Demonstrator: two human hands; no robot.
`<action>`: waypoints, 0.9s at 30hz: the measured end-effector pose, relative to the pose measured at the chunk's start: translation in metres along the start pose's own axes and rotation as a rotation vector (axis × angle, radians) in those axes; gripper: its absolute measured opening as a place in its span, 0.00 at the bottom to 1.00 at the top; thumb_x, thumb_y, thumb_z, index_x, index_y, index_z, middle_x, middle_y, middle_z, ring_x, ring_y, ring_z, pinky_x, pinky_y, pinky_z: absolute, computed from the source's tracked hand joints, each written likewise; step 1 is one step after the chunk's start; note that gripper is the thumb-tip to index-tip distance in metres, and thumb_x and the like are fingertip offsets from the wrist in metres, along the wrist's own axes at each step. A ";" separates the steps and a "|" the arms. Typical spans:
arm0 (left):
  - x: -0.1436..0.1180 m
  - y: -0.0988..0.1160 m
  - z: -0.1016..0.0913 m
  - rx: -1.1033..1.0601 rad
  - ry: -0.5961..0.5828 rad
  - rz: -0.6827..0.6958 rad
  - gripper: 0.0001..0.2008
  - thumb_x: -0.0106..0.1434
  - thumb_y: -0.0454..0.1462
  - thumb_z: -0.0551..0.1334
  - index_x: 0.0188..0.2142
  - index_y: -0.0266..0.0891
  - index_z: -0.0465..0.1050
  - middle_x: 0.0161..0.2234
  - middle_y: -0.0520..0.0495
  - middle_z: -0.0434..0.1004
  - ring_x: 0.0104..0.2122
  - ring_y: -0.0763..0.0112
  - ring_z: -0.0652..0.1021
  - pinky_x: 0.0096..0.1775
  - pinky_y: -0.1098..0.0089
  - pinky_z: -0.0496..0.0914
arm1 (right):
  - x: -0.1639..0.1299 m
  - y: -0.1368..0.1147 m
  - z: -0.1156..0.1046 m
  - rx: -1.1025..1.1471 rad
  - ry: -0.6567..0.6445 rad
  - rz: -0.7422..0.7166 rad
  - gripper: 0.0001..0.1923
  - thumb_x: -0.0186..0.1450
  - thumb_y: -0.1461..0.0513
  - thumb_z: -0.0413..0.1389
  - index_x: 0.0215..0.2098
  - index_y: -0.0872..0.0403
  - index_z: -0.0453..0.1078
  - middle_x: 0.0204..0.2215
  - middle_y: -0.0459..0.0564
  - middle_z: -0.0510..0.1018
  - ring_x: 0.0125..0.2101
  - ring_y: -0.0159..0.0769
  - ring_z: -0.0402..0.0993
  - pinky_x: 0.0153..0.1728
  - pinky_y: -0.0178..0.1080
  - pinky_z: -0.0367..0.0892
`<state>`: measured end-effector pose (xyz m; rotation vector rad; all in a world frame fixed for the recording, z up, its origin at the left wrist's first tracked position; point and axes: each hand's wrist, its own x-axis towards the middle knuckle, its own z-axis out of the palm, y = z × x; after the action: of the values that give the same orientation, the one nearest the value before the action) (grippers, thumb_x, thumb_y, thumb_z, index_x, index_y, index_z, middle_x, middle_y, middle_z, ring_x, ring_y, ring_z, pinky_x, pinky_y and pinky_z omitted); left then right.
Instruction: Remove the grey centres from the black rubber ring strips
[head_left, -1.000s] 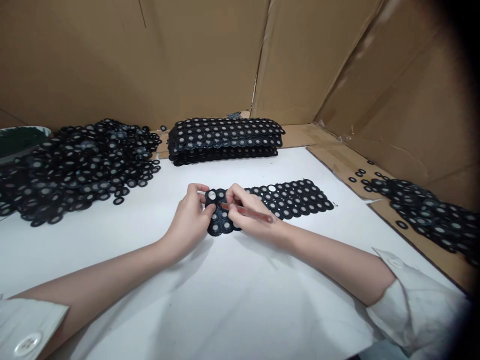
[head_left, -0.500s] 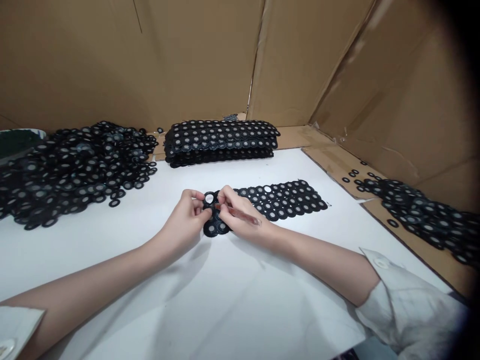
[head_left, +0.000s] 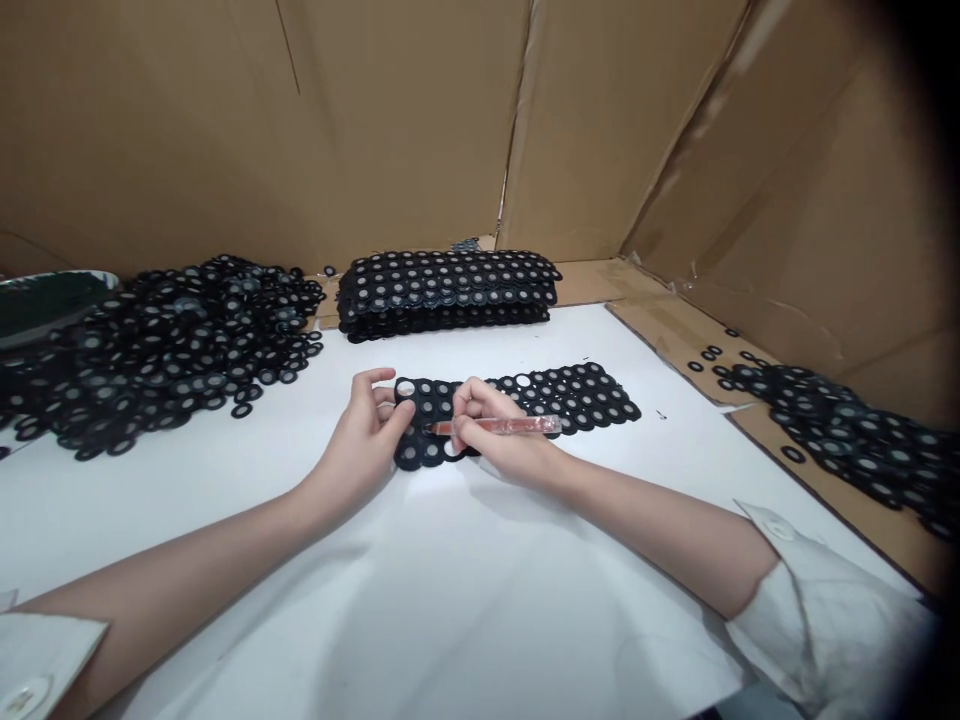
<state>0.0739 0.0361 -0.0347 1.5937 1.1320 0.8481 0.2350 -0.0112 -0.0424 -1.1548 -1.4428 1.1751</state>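
A flat black sheet of joined rings (head_left: pixel 555 392) with grey centres lies on the white table (head_left: pixel 450 600). My left hand (head_left: pixel 364 435) presses its fingertips on the sheet's left end, thumb on the near edge. My right hand (head_left: pixel 491 435) lies on the same end and grips a thin reddish pen-like tool (head_left: pixel 499 426), held level and pointing left across the sheet. Two holes in the sheet show white where centres are gone.
A stack of like sheets (head_left: pixel 448 290) stands at the back. A heap of loose black rings (head_left: pixel 165 340) fills the left, beside a dark dish (head_left: pixel 45 300). More rings (head_left: pixel 840 430) lie on the cardboard at right. Cardboard walls (head_left: pixel 405 120) enclose the table.
The sheet's left end, lifted between both hands before, now lies flat on the table. The tool has swung from slanting to level, and my left fingers have spread onto the sheet.
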 end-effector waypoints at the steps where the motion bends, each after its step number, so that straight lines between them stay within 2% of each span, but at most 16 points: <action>1: 0.000 0.001 0.000 -0.022 0.012 -0.037 0.19 0.57 0.38 0.55 0.47 0.40 0.53 0.35 0.49 0.67 0.34 0.71 0.73 0.35 0.69 0.67 | 0.000 0.000 0.001 0.006 0.003 0.003 0.03 0.58 0.66 0.46 0.29 0.52 0.54 0.21 0.41 0.67 0.26 0.29 0.68 0.31 0.36 0.63; 4: -0.004 0.002 -0.004 -0.124 0.001 -0.177 0.20 0.55 0.38 0.58 0.46 0.37 0.56 0.36 0.46 0.69 0.36 0.69 0.73 0.36 0.68 0.67 | -0.001 -0.002 0.002 0.005 0.011 0.012 0.03 0.58 0.64 0.46 0.30 0.52 0.54 0.21 0.41 0.68 0.26 0.29 0.68 0.30 0.36 0.63; 7: -0.011 0.004 -0.010 -0.131 -0.014 -0.251 0.22 0.52 0.36 0.61 0.46 0.36 0.58 0.33 0.48 0.69 0.32 0.70 0.74 0.35 0.69 0.67 | -0.002 -0.002 0.003 -0.036 0.005 0.022 0.04 0.57 0.64 0.47 0.30 0.52 0.54 0.22 0.42 0.69 0.26 0.29 0.68 0.29 0.35 0.61; 12: -0.013 0.007 -0.014 -0.013 -0.008 -0.222 0.25 0.51 0.37 0.61 0.48 0.38 0.57 0.25 0.54 0.67 0.22 0.75 0.70 0.24 0.73 0.63 | 0.000 0.003 0.007 -0.134 0.026 0.015 0.04 0.56 0.64 0.48 0.30 0.51 0.55 0.21 0.41 0.67 0.24 0.29 0.65 0.26 0.34 0.59; 17: -0.007 0.009 -0.010 0.049 -0.015 -0.208 0.27 0.49 0.33 0.61 0.49 0.37 0.56 0.26 0.53 0.68 0.24 0.72 0.72 0.26 0.72 0.64 | -0.003 0.003 0.013 -0.204 0.053 -0.020 0.03 0.57 0.63 0.47 0.30 0.51 0.55 0.21 0.41 0.64 0.23 0.28 0.61 0.25 0.33 0.56; 21: -0.010 0.012 -0.007 -0.069 -0.041 -0.224 0.23 0.50 0.30 0.59 0.47 0.37 0.56 0.28 0.50 0.71 0.27 0.70 0.74 0.30 0.69 0.66 | -0.006 -0.002 0.018 -0.223 0.029 -0.039 0.04 0.57 0.65 0.46 0.31 0.51 0.53 0.20 0.39 0.60 0.19 0.26 0.56 0.23 0.31 0.53; 27: -0.016 0.009 -0.007 -0.222 -0.058 -0.219 0.13 0.54 0.30 0.56 0.39 0.40 0.57 0.26 0.52 0.73 0.27 0.71 0.75 0.30 0.71 0.66 | -0.007 -0.007 0.024 -0.218 -0.008 -0.094 0.05 0.59 0.66 0.43 0.32 0.50 0.51 0.21 0.39 0.56 0.19 0.25 0.52 0.20 0.30 0.50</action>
<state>0.0649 0.0221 -0.0242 1.2786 1.1072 0.7496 0.2118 -0.0223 -0.0388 -1.2156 -1.6438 0.9771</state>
